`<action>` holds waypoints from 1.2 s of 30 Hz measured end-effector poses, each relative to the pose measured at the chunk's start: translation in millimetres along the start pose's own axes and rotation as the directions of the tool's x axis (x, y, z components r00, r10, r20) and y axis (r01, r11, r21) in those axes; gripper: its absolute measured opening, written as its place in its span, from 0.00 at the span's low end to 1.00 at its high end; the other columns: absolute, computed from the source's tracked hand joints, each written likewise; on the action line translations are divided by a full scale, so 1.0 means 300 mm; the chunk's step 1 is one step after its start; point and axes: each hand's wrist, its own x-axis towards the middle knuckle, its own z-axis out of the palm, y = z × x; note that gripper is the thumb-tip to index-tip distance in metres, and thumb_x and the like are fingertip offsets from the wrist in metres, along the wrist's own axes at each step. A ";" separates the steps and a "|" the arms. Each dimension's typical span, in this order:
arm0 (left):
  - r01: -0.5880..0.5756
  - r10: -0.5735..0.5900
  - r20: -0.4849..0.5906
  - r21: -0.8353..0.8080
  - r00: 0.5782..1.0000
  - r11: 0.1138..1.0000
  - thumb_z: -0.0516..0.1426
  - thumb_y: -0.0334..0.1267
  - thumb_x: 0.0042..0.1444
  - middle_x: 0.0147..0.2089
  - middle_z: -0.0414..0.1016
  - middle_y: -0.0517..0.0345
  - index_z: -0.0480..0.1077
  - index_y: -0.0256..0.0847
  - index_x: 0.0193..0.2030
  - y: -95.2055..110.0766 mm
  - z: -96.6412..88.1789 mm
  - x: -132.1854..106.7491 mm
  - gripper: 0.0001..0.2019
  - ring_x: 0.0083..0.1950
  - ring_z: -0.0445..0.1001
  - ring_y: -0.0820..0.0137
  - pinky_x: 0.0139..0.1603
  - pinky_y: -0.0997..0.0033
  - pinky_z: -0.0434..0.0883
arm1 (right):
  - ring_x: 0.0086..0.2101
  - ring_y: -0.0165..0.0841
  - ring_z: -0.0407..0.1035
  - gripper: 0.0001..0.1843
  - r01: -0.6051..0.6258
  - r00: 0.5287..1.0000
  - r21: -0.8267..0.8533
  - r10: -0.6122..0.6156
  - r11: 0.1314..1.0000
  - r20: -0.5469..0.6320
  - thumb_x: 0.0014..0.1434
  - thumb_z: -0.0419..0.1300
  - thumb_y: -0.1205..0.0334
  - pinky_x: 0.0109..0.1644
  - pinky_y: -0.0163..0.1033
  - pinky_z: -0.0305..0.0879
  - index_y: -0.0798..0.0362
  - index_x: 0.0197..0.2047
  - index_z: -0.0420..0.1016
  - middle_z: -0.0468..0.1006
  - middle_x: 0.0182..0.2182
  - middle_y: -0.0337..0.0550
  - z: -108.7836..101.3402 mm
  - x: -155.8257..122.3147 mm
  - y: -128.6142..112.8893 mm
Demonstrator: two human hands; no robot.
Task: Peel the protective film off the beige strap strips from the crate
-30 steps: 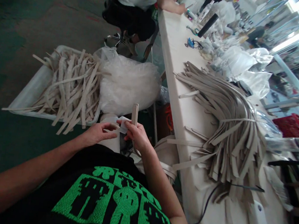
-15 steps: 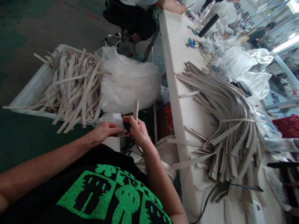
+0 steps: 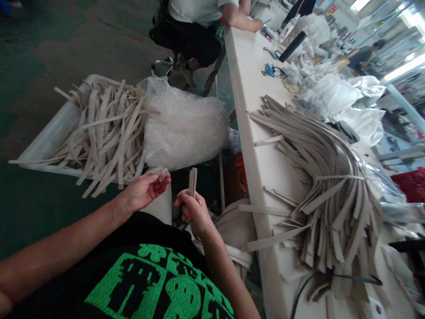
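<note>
My left hand is closed, palm turned up, with a small crumpled piece of whitish translucent film at its fingertips. A short gap parts it from my right hand, whose fingers are wrapped round a beige strip. One end of that strip stands up above my fist; the lower part is hidden. To my left, a white plastic tub is heaped with loose pale strips. Over the table on my right lies a large bundle of grey-beige strips, bound with a band.
A full clear plastic bag sits beside the tub, against the long table. Scissors, a black cylinder and heaped plastic bags lie farther along. A co-worker sits at the far end. A red basket stands right.
The film was a flatter sheet between my hands; now it is crumpled in my left fingers. My hands have drawn apart, and the left has turned palm up. My right hand still holds the strip.
</note>
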 end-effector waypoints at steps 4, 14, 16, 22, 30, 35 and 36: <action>-0.082 0.079 0.060 0.040 0.995 0.996 0.54 0.27 0.67 0.36 0.83 0.52 0.77 0.36 0.37 -0.045 -0.021 0.010 0.11 0.35 0.82 0.70 0.37 0.73 0.78 | 0.15 0.22 0.49 0.19 0.013 0.997 -0.004 -0.013 1.000 -0.079 0.53 0.65 0.46 0.16 0.30 0.51 0.53 0.37 0.74 0.74 0.22 0.35 0.021 0.017 -0.001; -0.232 0.189 0.326 0.096 0.926 0.968 0.73 0.42 0.48 0.39 0.84 0.53 0.82 0.38 0.35 -0.115 -0.030 -0.006 0.11 0.45 0.79 0.65 0.50 0.70 0.75 | 0.24 0.28 0.63 0.18 0.230 0.950 -0.125 -0.251 0.965 -0.187 0.47 0.69 0.47 0.25 0.33 0.59 0.52 0.28 0.71 0.73 0.23 0.36 0.084 0.084 0.010; -0.212 0.177 0.313 0.082 0.933 0.974 0.71 0.41 0.50 0.40 0.84 0.54 0.82 0.39 0.35 -0.109 -0.031 -0.012 0.09 0.45 0.79 0.66 0.52 0.68 0.75 | 0.25 0.29 0.64 0.18 0.218 0.946 -0.122 -0.241 0.968 -0.219 0.47 0.69 0.46 0.23 0.32 0.57 0.52 0.31 0.73 0.74 0.26 0.38 0.074 0.083 0.011; -0.205 0.158 0.317 0.122 0.935 0.971 0.69 0.37 0.53 0.41 0.84 0.48 0.83 0.35 0.38 -0.108 -0.034 -0.018 0.08 0.48 0.79 0.61 0.52 0.65 0.76 | 0.20 0.27 0.58 0.23 0.082 0.989 -0.130 -0.097 0.988 -0.115 0.47 0.68 0.40 0.19 0.33 0.54 0.51 0.32 0.72 0.72 0.24 0.36 0.049 0.077 0.022; -0.265 0.168 0.380 0.220 0.910 0.939 0.72 0.47 0.48 0.41 0.84 0.49 0.84 0.39 0.37 -0.115 -0.039 -0.021 0.15 0.45 0.79 0.61 0.50 0.65 0.76 | 0.25 0.29 0.59 0.16 0.312 0.905 -0.504 -0.413 0.806 -0.099 0.58 0.62 0.49 0.30 0.35 0.56 0.50 0.27 0.67 0.68 0.22 0.33 0.033 0.064 0.012; -0.399 0.275 0.312 0.471 0.910 0.787 0.74 0.40 0.45 0.30 0.82 0.53 0.82 0.38 0.28 -0.090 -0.050 0.003 0.09 0.35 0.77 0.67 0.44 0.73 0.73 | 0.27 0.31 0.64 0.15 0.298 0.937 -0.486 -0.349 0.822 -0.017 0.62 0.60 0.47 0.32 0.35 0.60 0.50 0.32 0.70 0.74 0.27 0.37 0.015 0.052 -0.002; -0.390 0.289 0.273 0.473 0.917 0.790 0.73 0.39 0.46 0.29 0.81 0.53 0.82 0.37 0.27 -0.082 -0.053 0.012 0.09 0.34 0.76 0.68 0.42 0.73 0.72 | 0.27 0.31 0.65 0.16 0.283 0.949 -0.468 -0.315 0.837 0.011 0.64 0.59 0.45 0.31 0.35 0.60 0.50 0.35 0.71 0.76 0.29 0.38 0.012 0.046 -0.003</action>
